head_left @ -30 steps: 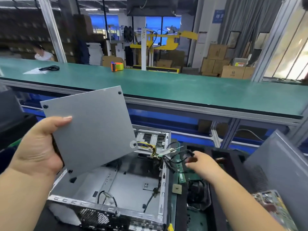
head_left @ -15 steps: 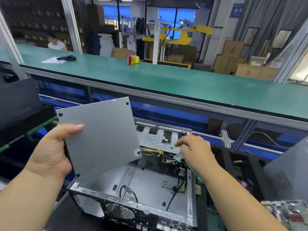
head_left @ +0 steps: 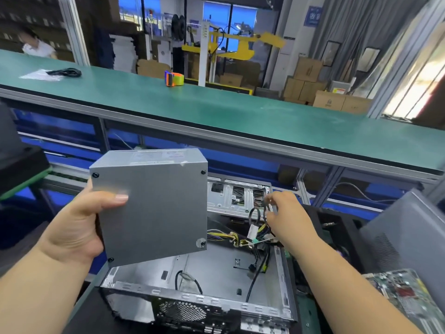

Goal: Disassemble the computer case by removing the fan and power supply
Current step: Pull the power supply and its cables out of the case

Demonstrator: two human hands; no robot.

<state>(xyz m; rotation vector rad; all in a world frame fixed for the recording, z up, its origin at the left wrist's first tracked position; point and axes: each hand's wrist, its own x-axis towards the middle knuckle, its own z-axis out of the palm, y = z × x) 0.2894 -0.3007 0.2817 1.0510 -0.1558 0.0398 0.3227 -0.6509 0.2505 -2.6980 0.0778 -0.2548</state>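
My left hand grips a grey metal power supply by its left edge and holds it up above the open computer case. A bundle of yellow and black cables runs from the supply's right side down into the case. My right hand pinches black cable loops at the case's far right corner, by the drive cage. The case floor is bare metal with a few loose black wires. No fan is visible.
A long green workbench runs across behind the case, with a tape dispenser and a black cable on it. A grey side panel leans at the right above a circuit board. A black bin sits left.
My left hand has turned the power supply more upright and raised it. My right hand has moved from the right of the case to the cables at the drive cage and taken hold of them.
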